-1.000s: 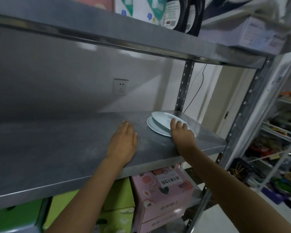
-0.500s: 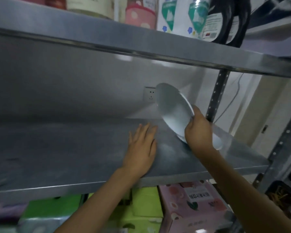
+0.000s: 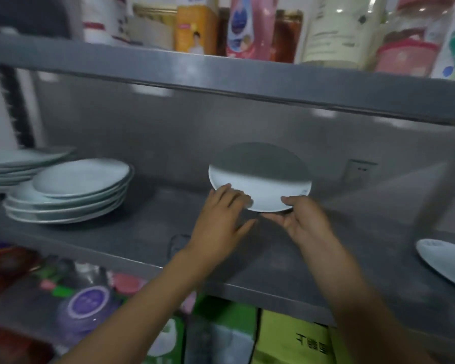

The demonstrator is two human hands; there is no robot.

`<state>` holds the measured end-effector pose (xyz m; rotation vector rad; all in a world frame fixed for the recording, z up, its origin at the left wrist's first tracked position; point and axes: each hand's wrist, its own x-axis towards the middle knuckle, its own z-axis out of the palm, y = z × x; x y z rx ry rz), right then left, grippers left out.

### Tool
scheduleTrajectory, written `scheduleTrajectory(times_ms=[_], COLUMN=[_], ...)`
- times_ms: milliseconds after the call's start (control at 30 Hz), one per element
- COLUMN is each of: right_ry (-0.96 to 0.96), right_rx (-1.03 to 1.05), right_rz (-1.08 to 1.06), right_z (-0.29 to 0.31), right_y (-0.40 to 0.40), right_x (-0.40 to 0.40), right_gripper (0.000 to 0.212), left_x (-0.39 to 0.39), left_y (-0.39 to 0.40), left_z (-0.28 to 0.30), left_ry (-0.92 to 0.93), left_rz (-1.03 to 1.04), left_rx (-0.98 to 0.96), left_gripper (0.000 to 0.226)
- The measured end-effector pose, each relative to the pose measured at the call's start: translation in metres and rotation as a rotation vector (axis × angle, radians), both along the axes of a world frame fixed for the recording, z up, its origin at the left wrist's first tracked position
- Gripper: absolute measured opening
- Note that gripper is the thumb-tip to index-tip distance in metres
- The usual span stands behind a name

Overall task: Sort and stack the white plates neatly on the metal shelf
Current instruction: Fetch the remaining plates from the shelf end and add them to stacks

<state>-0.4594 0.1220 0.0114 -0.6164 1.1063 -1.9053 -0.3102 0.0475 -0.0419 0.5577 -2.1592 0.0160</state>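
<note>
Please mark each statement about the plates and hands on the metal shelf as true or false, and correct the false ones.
1. Both hands hold one white plate above the middle shelf. True: the left hand and the right hand grip its near edge.
2. The held plate lies flat on the shelf. False: it is tilted up, with its far part in shadow.
3. A stack of plates stands to the left of the hands. True.
4. The stack on the left is neatly aligned. False: its top plate sits off-centre, and more plates lie behind it.
5. No plate is at the right end of the shelf. False: another plate lies there.
</note>
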Motion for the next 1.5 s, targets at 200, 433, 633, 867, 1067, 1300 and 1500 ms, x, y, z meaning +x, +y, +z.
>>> scheduleTrajectory(times_ms=[200,433,633,867,1067,1300,1500], right_ry=[-0.067,0.236,1.103,1.928,1.895,1.863,1.833], right_rx=[-0.055,0.061,0.028,0.065,0.074,0.092,0.053], right_rz=[0.256,0.339,0.079,0.207,0.244,0.249,0.236], right_z=[0.017,0.024,0.031,0.026,0.023,0.014,0.014], right_y=[-0.059,-0.128,-0.17,-0.228,-0.259,-0.276,-0.281], right_x=[0.094,0.197,0.259,0.307,0.339,0.353,0.355], right_gripper=[0.031,0.025,0.052,0.049,0.05,0.046,0.041], left_x=[0.102,0.223,0.31,0.388,0.43,0.448,0.45], left_y=[-0.036,-0.076,-0.114,-0.174,-0.223,-0.268,-0.284], left_z=[0.027,0.046,0.061,0.063,0.054,0.035,0.032], left_ry=[0.172,0.304,0.356,0.312,0.258,0.229,0.208], left_rz=[0.15,0.286,0.416,0.635,0.697,0.736,0.686], left_rx=[-0.126,-0.171,-0.176,-0.063,0.047,0.223,0.305], left_gripper=[0.033,0.028,0.036,0.023,0.025,0.03,0.028])
